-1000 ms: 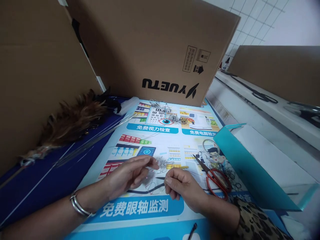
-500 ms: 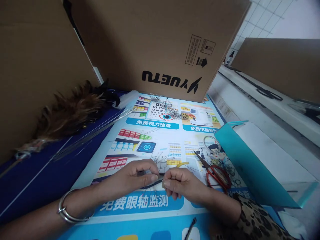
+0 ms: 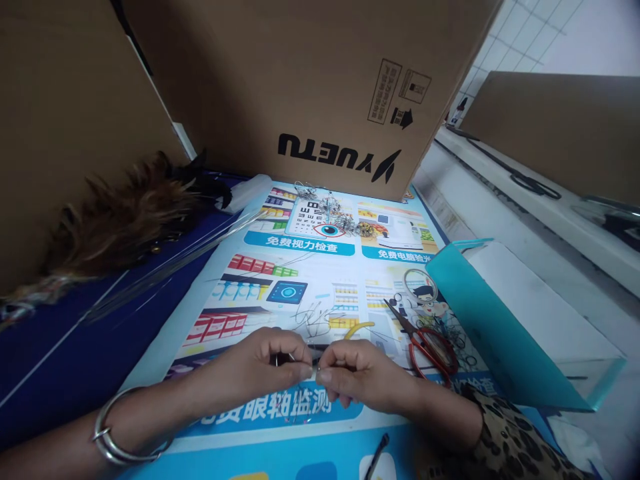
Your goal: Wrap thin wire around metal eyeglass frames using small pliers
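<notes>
L hand (image 3: pixel 275 361): thumb + fingertips drawn tog. in a narrow pinch, looks like on thin wire (image 3: pixel 318 369); too small to be sure from my end.
R hand (image 3: pixel 367 375): same narrow pinch, tips just beside the L's; tiny glint at the tips, prob. wire too.
Thin wire: at the fingertips, above the printed sheet (image 3: pixel 330 437) on the surface; can't tell if it touches the sheet.
Pinch: I'd grip w/ tips only, lightly, wrists steady, one side moving at a time so the wire doesn't kink.
Dangling wires (image 3: pixel 299 415): fine, pinkish tips, below the L hand; I'd watch they don't snag. Too faint to count.
Tools: 1 red-handled scissors (image 3: pixel 415 335), 1 yellow-handled tool (image 3: pixel 359 327) just beyond the R hand.
Wire lots: 1 loose heap (image 3: pixel 313 320) past the hands, 1 tangle (image 3: pixel 457 340) by the scissors, approx 4 far clumps (image 3: pixel 345 221), running tog.
Others: 1 ring (image 3: pixel 405 283), 1 teal box (image 3: pixel 463 333), 1 feather bundle (image 3: pixel 125 217), 1 dark stick (image 3: pixel 377 457) up front.
Cardboard panels (image 3: pixel 310 80): 3 in view.
</notes>
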Tool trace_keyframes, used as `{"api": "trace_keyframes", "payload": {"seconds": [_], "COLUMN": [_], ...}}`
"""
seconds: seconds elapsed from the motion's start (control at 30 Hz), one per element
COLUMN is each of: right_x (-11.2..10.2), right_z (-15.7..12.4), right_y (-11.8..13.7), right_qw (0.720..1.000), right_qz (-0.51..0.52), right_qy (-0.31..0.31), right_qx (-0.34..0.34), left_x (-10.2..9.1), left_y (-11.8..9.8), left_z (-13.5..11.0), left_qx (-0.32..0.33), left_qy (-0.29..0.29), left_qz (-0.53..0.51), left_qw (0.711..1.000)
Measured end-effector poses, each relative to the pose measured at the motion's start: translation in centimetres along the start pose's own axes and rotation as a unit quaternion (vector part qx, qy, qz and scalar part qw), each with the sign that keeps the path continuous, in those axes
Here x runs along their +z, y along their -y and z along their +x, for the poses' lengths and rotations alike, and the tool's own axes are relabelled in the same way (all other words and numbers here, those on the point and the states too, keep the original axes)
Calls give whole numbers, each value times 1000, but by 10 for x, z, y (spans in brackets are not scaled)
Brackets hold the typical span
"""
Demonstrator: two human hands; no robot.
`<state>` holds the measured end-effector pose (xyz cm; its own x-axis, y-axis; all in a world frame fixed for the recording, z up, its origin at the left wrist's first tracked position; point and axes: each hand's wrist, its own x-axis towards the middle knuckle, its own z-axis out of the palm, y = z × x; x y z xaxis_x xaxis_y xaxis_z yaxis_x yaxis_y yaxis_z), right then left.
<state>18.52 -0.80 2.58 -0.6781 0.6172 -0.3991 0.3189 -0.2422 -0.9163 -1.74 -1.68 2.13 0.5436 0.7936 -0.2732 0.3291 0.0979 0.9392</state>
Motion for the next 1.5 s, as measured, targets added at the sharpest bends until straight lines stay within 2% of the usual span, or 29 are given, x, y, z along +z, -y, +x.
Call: {"api": "trace_keyframes", "payload": {"seconds": [0.1, 0.17, 0.23, 0.3, 0.37, 0.4, 0.5, 0.63, 0.93, 1.2, 1.27, 1.4, 1.5], "right_x": [-5, -11, -18, -23, -25, -25, -22, -18, -22, -21, -21, -23, -27], "right_z": [-4, -8, -12, -15, -16, -16, -12, -8, -6, 0, 0, -2, -3], "right_y": [7, 12, 17, 19, 19, 18, 12, 7, 8, -10, -10, -6, 0], "right_qw": [998, 986, 946, 881, 824, 805, 779, 756, 748, 717, 732, 797, 843], "right_qz": [-57, -161, -311, -453, -547, -575, -614, -640, -646, -674, -658, -580, -495], "right_qy": [6, -15, -68, -111, -121, -117, -99, -103, -97, -97, -105, -122, -170], "right_qx": [-5, -34, -65, -81, -85, -86, -85, -86, -120, -150, -142, -114, -123], "left_x": [1, 0, -1, -4, -8, -10, -13, -13, -9, -9, -9, -9, -9], "left_y": [1, 1, 4, 9, 18, 23, 33, 33, 28, 32, 32, 31, 30], "left_z": [0, -1, -2, -4, -7, -8, -12, -13, -13, -13, -13, -13, -13], "left_qx": [-6, -20, -43, -60, -58, -54, -46, -41, -37, -28, -28, -28, -27], "left_qy": [-11, -19, -29, -50, -85, -106, -152, -177, -196, -194, -194, -193, -193], "left_qz": [-15, -50, -98, -141, -171, -184, -221, -235, -223, -218, -218, -215, -209], "left_qw": [1000, 998, 994, 987, 980, 976, 962, 955, 954, 956, 956, 957, 958]}}
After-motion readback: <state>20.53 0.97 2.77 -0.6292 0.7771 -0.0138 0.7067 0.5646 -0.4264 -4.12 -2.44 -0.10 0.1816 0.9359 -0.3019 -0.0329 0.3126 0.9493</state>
